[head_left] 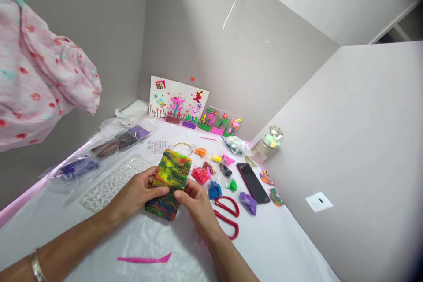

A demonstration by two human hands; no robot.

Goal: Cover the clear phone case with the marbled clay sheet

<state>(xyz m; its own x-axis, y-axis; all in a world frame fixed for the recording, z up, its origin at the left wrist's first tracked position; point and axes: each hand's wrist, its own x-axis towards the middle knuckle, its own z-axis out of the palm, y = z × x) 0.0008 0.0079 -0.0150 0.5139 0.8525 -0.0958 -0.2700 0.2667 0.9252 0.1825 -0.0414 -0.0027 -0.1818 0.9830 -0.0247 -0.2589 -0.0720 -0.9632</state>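
Note:
A flat rectangular slab covered in marbled modelling clay (172,169), yellow, green, orange and dark blue, is held up over the table by both hands. My left hand (140,189) grips its left edge, thumb across the front. On the right edge, my right hand (194,198) pinches it with the thumb on the face. Both sets of fingers partly hide behind the slab. Nearer to me lies a pink modelling tool (144,258). Red-handled scissors (228,218) rest beside my right hand, their blades hidden.
Small bags of coloured clay (214,189) lie right of centre, beside a phone (254,183). A textured clear sheet (115,180) and plastic bags (105,147) are on the left. Decorated panels (178,101) lean against the wall. A bottle (264,147) stands at right; patterned cloth (42,70) hangs upper left.

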